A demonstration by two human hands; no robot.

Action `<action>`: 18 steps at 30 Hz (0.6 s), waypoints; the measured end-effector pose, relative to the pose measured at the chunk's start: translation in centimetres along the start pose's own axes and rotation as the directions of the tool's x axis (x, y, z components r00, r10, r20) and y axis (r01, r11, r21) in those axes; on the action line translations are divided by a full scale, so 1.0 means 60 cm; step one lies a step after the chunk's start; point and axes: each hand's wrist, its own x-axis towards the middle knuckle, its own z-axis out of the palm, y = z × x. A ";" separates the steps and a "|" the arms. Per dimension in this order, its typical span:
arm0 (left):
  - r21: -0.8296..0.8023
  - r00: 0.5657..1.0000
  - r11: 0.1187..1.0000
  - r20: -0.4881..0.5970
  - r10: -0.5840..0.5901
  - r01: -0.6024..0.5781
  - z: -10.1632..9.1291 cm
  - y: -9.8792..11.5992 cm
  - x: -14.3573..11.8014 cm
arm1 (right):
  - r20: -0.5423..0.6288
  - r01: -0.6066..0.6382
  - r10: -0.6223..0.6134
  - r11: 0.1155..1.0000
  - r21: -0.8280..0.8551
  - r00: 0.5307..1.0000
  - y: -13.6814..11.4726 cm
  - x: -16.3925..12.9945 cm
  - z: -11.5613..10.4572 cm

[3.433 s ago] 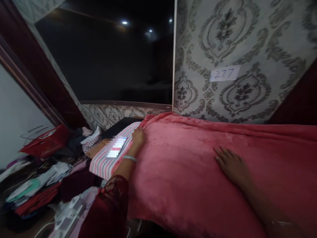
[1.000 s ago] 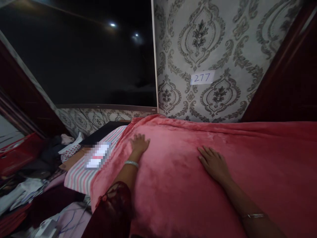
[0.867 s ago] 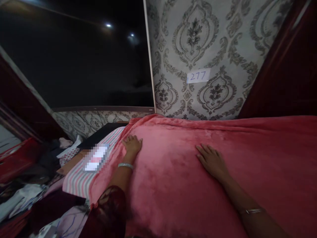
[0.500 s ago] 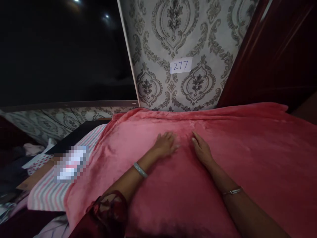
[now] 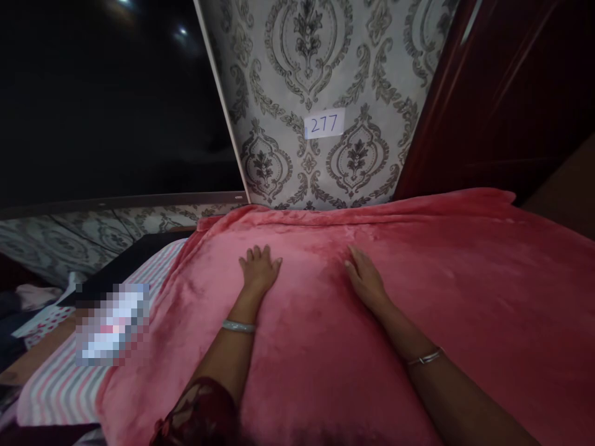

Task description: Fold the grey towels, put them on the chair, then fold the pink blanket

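A plush pink-red blanket (image 5: 316,347) lies spread over a broad surface in front of me. My left hand (image 5: 259,269) rests palm down on its left half, fingers spread, with a pale bangle on the wrist. To the right, my right hand (image 5: 367,279) touches the blanket on its edge, fingers stretched out and close together, holding nothing. A thin silver bracelet circles that wrist. Folded ridges run along the blanket's far edge, and the pile is lighter around my left hand than near my right.
A striped cloth (image 5: 60,384) shows beside the blanket's left edge, with a blurred-out phone-like item (image 5: 114,325) on it. A large dark screen (image 5: 106,105) stands at back left. Patterned wallpaper bears a paper label (image 5: 324,124) reading 277. Dark red glossy panel (image 5: 488,105) at back right.
My left hand has swept left across the blanket, away from my right hand, and its fingers are now spread. My right hand stays at about the same spot on the blanket. The view has shifted slightly.
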 end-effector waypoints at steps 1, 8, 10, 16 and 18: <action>-0.012 0.998 0.999 -0.034 0.049 -0.050 -0.001 0.000 -0.002 | 0.012 0.037 -0.037 0.999 -0.038 0.999 -0.010 -0.002 -0.004; -0.078 0.883 0.893 0.136 0.450 -0.443 0.013 0.038 -0.014 | 0.427 0.302 -0.200 0.934 -0.188 0.882 -0.078 -0.023 -0.015; -0.081 0.882 0.893 0.143 0.449 -0.442 0.017 0.039 -0.011 | 0.474 0.288 -0.163 0.936 -0.204 0.865 -0.087 -0.024 -0.014; -0.067 0.883 0.894 0.136 0.449 -0.444 0.012 0.038 -0.008 | 0.506 0.312 -0.174 0.928 -0.204 0.845 -0.118 -0.003 -0.005; -0.059 0.884 0.895 0.141 0.446 -0.442 0.008 0.039 -0.009 | 0.545 0.337 -0.179 0.919 -0.205 0.819 -0.113 0.009 -0.005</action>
